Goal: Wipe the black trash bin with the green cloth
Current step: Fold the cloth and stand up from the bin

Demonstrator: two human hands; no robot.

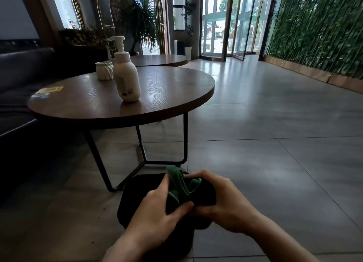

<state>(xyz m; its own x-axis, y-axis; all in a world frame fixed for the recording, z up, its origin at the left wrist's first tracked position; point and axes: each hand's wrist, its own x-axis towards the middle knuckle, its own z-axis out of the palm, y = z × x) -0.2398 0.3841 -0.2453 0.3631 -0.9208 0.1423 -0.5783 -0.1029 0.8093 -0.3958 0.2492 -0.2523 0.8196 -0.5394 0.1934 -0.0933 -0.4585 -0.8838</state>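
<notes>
A: While both hands bunch the green cloth (181, 187) over the black trash bin (135, 198) on the floor, is wiping underway?

B: Just starting, I'd judge; left hand (157, 212) and right hand (222, 200) fingers grip cloth. Next: press, sweep the lid.

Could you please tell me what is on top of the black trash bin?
Both hands, left and right, hold the green cloth over the black trash bin; they cover much of its top.
</notes>
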